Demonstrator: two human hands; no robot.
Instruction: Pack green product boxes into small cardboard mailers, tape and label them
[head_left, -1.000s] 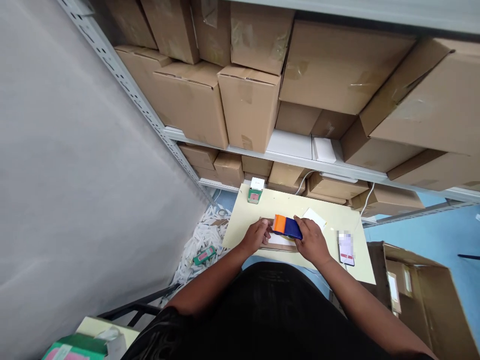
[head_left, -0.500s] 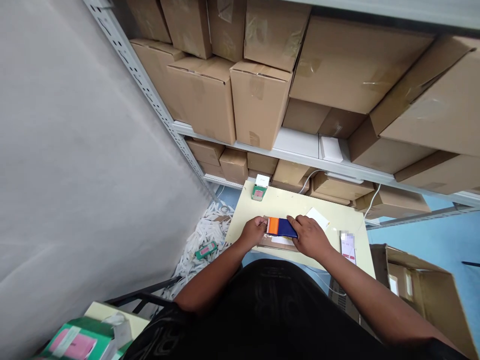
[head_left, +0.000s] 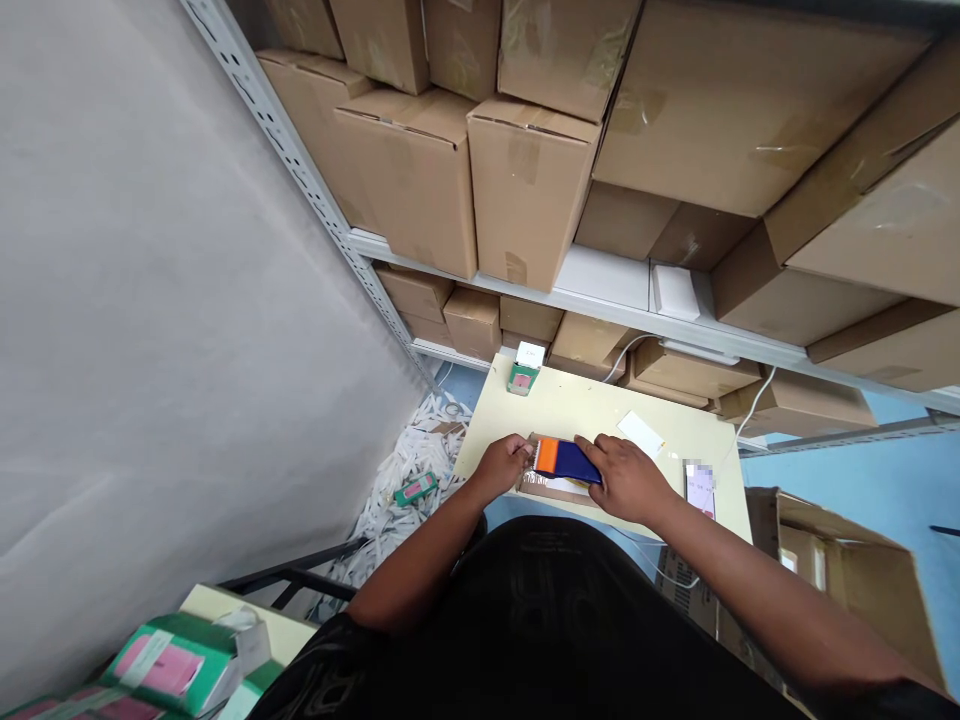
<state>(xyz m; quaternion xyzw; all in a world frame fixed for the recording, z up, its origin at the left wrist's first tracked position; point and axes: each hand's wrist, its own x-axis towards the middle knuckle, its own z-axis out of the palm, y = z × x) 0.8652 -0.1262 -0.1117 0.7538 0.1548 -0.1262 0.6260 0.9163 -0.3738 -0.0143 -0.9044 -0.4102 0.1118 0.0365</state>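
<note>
My right hand [head_left: 628,478] grips the dark blue end of a flat orange-and-blue tool [head_left: 566,460] with a pale toothed edge at its left end. Just beside that edge, my left hand [head_left: 507,466] has its fingers pinched together; what is between them is too small to make out. Beneath the tool, a shallow brown cardboard piece [head_left: 551,490] with something white on it lies at the table's near edge. Shiny clear material glints below the toothed edge.
On the pale table [head_left: 577,398] stand a green-and-pink box [head_left: 523,372], a white card [head_left: 641,433] and a phone [head_left: 700,487]. Shelves of cardboard boxes [head_left: 532,190] rise behind. White paper strips [head_left: 420,440] cover the floor at left; an open carton [head_left: 847,560] stands right.
The blue end of the tool has tipped slightly downward and toward me in my right hand. My left hand stays beside the toothed edge. The camera view has shifted a little.
</note>
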